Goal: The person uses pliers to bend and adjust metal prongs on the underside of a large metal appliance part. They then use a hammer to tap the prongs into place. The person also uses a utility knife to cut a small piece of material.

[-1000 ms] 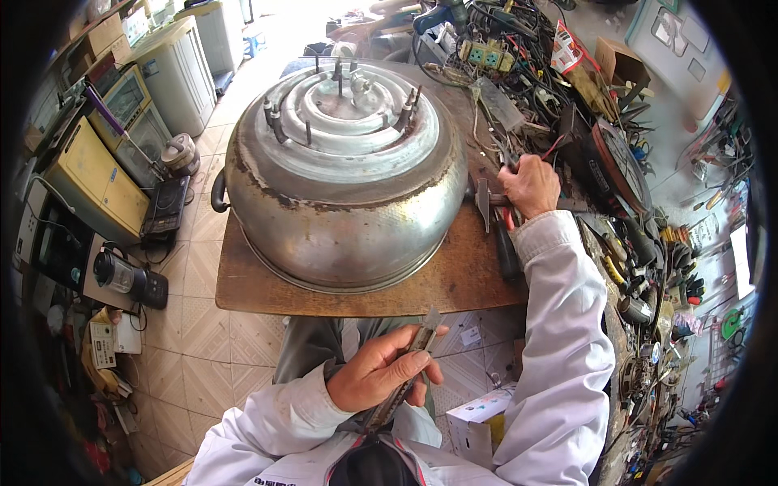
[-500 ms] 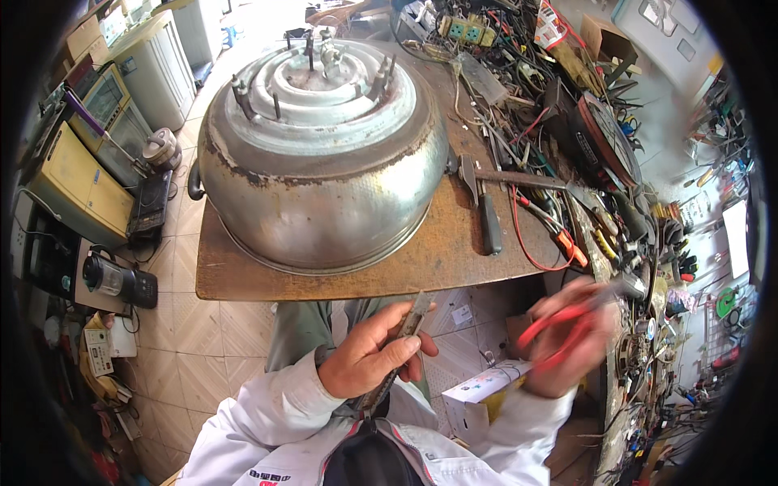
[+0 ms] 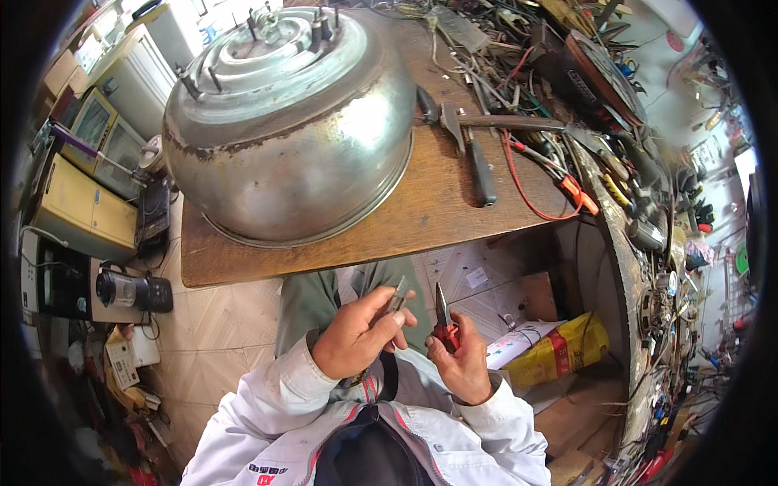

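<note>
My left hand [image 3: 353,336] pinches a thin, flat grey strip [image 3: 398,296] between thumb and fingers; its upper end sticks up past the fingertips. To its right, my right hand [image 3: 465,366] is closed round the red handles of scissors [image 3: 442,309], whose dark blades point up and away from me. The blades look closed and stand apart from the strip. Both hands are over my lap, short of the table edge. Beyond them, on the wooden table [image 3: 389,233], a large dented metal pot [image 3: 300,174] rests upside down, with ringed base and upright prongs on top.
Right of the pot lie a hammer [image 3: 510,121], a black-handled tool [image 3: 481,174] and a red wire lead [image 3: 519,186]. Tangled tools and cables crowd the table's right side. Below it are a yellow bag [image 3: 559,352] and cardboard. A blender [image 3: 130,290] stands at left.
My right hand has brought the scissors left, from beside the cluttered bench to near my left hand. The strip remains in my left hand. The view has shifted, so the pot appears farther up and left.
</note>
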